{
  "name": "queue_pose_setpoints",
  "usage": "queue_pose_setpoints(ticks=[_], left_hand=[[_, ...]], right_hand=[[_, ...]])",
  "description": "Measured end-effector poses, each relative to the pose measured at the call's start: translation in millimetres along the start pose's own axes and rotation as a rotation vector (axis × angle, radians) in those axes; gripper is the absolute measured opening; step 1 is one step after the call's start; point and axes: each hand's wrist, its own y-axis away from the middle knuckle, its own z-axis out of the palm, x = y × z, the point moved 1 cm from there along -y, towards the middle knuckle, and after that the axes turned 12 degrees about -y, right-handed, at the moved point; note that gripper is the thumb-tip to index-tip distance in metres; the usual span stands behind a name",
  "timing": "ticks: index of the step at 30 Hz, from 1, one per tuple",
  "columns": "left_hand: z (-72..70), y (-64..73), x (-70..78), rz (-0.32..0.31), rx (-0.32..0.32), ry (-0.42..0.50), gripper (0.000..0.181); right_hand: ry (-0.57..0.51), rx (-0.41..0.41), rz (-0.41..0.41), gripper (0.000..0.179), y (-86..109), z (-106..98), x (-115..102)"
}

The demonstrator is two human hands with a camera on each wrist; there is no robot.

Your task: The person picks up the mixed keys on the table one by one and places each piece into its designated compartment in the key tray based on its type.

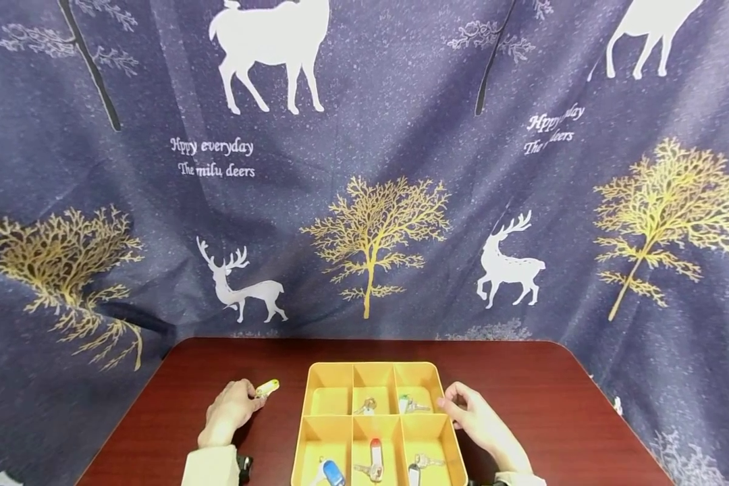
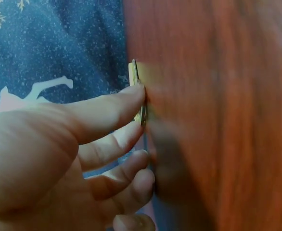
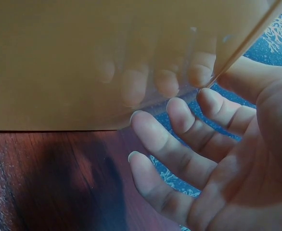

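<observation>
At the left of the table, my left hand (image 1: 233,406) pinches a key with a yellow tag (image 1: 268,387) between thumb and fingertips, close to the tabletop. Seen nearly edge-on in the left wrist view, the keys and tag (image 2: 136,72) stick out past the thumb. My right hand (image 1: 475,418) holds the right wall of a yellow divided box (image 1: 352,416). The right wrist view has the thumb behind the rim and the index fingertip at the outer wall (image 3: 59,67), the other fingers bent loosely below it.
Tagged keys lie in several compartments: a blue tag (image 1: 333,473) front left, a red tag (image 1: 376,450) front middle, a dark-ended tag (image 1: 414,474) front right, a green tag (image 1: 404,402) back right, and keys (image 1: 369,405) back middle. A printed cloth (image 1: 364,101) hangs behind the table (image 1: 243,358).
</observation>
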Motion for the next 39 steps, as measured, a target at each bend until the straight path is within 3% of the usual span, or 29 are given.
queue_pose_setpoints(ticks=[14, 22, 31, 39], left_hand=[[4.6, -5.2, 10.7, 0.013, 0.043, 0.013, 0.027], [3.5, -8.8, 12.8, 0.000, -0.036, 0.005, 0.020], [2.4, -1.3, 1.1, 0.003, -0.099, 0.032, 0.022], [-8.7, 5.4, -7.6, -0.014, 0.009, 0.122, 0.019]], right_hand=[[-0.004, 0.002, -0.004, 0.021, 0.7, 0, 0], [-0.026, -0.013, -0.012, 0.021, 0.3, 0, 3], [-0.033, -0.012, 0.002, 0.024, 0.4, 1, 5], [-0.018, 0.002, -0.001, 0.022, -0.4, 0, 3]])
